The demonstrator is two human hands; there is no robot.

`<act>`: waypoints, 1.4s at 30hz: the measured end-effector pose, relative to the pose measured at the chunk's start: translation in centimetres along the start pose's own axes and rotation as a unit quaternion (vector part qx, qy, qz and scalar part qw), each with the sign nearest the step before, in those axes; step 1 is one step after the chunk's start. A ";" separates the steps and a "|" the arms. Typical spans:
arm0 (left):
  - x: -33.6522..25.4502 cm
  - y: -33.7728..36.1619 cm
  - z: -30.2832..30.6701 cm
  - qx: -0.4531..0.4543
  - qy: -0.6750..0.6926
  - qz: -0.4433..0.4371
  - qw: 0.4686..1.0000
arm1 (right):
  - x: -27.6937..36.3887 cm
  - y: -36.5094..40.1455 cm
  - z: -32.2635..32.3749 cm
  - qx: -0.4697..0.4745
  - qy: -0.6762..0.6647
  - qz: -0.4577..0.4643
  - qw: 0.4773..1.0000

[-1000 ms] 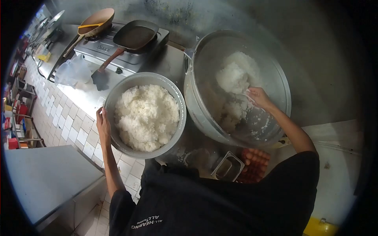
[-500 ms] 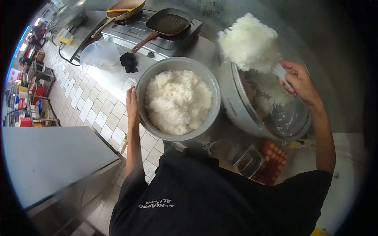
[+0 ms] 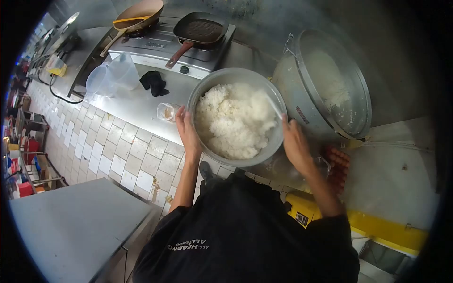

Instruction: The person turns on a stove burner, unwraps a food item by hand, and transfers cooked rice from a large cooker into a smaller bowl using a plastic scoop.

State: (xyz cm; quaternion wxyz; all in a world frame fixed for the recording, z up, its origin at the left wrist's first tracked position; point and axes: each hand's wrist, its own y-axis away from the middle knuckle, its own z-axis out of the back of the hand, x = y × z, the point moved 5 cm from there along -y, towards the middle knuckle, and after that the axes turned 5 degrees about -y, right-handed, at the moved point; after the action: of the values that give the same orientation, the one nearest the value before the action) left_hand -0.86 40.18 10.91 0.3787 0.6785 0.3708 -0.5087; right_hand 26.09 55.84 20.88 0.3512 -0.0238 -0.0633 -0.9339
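A round grey pot point(image 3: 278, 146) heaped with cooked white rice point(image 3: 236, 122) is in front of me. My left hand point(image 3: 187, 132) grips the pot's left rim. At the opposite rim, my right hand point(image 3: 296, 144) is closed around the handle of a pale rice paddle point(image 3: 275, 107). The paddle's blade end is down at the rice and blurred. To the right, a large rice cooker point(image 3: 296, 96) stands tilted and open, with rice point(image 3: 330, 82) stuck to its inner wall.
Behind the pot, a gas stove point(image 3: 155, 47) carries a square grill pan point(image 3: 200, 29) and a round frying pan point(image 3: 144, 12). Clear plastic jugs point(image 3: 115, 73), a black cloth point(image 3: 154, 83) and a small clear container point(image 3: 166, 112) sit on the steel counter. Eggs point(image 3: 336, 162) are at the right.
My right hand has come down and left from above the cooker to the pot. The big clump of rice on the paddle is now down in the pot. The view has shifted.
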 end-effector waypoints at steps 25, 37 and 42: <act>-1.0 -1.1 -1.5 0.081 -0.270 -0.057 0.958 | -27.2 -6.5 22.4 0.124 0.248 -0.104 0.955; -0.4 -1.3 -1.6 0.014 -0.389 0.013 0.921 | -34.6 -14.2 4.7 0.265 -0.175 0.119 0.941; -2.0 -0.3 -4.4 0.010 -0.374 0.019 0.927 | -30.5 -18.4 2.3 0.332 -0.205 0.103 0.915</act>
State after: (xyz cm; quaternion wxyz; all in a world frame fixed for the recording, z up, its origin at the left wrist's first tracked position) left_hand 0.31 44.01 13.72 0.4930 0.4501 0.1843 -0.7214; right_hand 36.89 89.73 18.59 0.4124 -0.1029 -0.4376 -0.7924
